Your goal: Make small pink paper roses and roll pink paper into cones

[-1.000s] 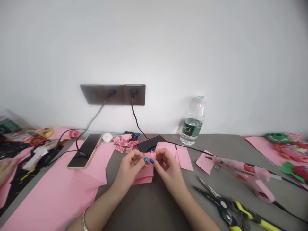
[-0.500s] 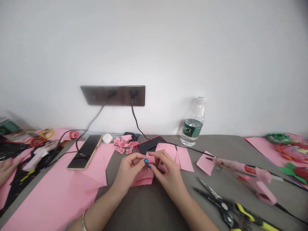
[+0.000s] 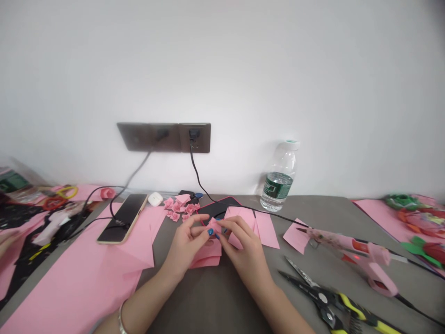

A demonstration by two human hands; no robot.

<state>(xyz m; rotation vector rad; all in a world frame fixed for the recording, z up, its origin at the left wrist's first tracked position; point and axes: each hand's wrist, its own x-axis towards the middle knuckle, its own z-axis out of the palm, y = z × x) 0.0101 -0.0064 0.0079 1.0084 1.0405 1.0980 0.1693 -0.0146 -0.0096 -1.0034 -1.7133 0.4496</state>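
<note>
Between both hands, in the middle of the head view, is a small folded piece of pink paper (image 3: pixel 214 225). My left hand (image 3: pixel 189 241) pinches its left side between thumb and fingers. On its right side, my right hand (image 3: pixel 242 239) holds it with the fingertips. Blue nails show on both hands. Under and behind the hands lie pink paper sheets (image 3: pixel 208 256). Several small pink paper flowers (image 3: pixel 175 208) are grouped just beyond my left hand.
A phone (image 3: pixel 125 218) rests on large pink paper (image 3: pixel 83 273) at left. A bottle (image 3: pixel 278 178) stands by the wall. At right are a pink glue gun (image 3: pixel 368 264) with its cable and open scissors (image 3: pixel 321 294). Another person's hand (image 3: pixel 7 241) shows at far left.
The folded pink piece has turned slightly in my fingers and shows a more pointed shape. My left index finger has lifted a little. The other person's hand at far left has shifted outward.
</note>
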